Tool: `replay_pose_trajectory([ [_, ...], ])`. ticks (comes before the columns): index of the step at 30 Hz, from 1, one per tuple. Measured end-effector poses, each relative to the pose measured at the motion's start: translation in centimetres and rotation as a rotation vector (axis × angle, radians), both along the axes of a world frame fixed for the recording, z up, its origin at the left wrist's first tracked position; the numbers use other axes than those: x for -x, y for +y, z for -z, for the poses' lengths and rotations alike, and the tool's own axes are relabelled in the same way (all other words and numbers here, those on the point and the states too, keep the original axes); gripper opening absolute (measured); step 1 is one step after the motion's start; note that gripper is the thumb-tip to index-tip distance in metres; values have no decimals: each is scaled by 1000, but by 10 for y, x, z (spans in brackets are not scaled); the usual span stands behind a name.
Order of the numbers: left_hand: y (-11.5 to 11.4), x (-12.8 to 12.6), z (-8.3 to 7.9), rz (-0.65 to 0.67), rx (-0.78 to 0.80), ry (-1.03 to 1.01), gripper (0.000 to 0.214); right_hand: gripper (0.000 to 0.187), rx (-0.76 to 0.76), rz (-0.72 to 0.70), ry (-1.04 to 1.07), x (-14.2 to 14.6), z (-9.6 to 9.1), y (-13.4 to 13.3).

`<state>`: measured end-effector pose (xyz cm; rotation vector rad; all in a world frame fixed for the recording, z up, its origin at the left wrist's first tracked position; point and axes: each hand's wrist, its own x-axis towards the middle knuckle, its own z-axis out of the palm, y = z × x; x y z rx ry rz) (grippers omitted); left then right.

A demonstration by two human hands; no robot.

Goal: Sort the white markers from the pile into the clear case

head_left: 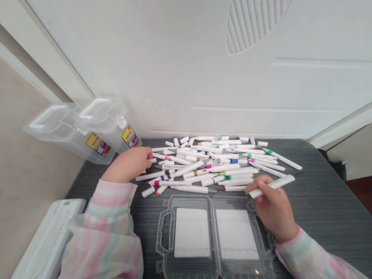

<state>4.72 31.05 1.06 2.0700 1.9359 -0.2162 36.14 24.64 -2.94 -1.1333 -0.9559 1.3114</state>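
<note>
A heap of several white markers (219, 162) with coloured bands lies on the dark table (327, 208) against the white wall. My left hand (130, 163) rests curled at the heap's left edge, fingertips on the markers there. My right hand (273, 206) is closed round one white marker (274, 184), held slanted just above the table at the heap's right front. In front of both hands an open clear plastic case (217, 239) lies flat, with a white insert in each half. Both sleeves are pastel striped.
Two closed clear plastic cases (84, 128) with yellow labels lean at the table's back left corner. A white ribbed object (45, 240) stands at the table's left front edge. The table's right part shows bare dark wood grain.
</note>
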Motion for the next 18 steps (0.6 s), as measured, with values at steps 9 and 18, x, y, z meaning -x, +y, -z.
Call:
replay_pose_trajectory([
  [9,1,-8,0,26,-38,4,17,24,20,-6,48,-1,2,0],
  [18,3,-25,8,136,-69,-53,19,25,13,-11,46,-1,1,-1],
])
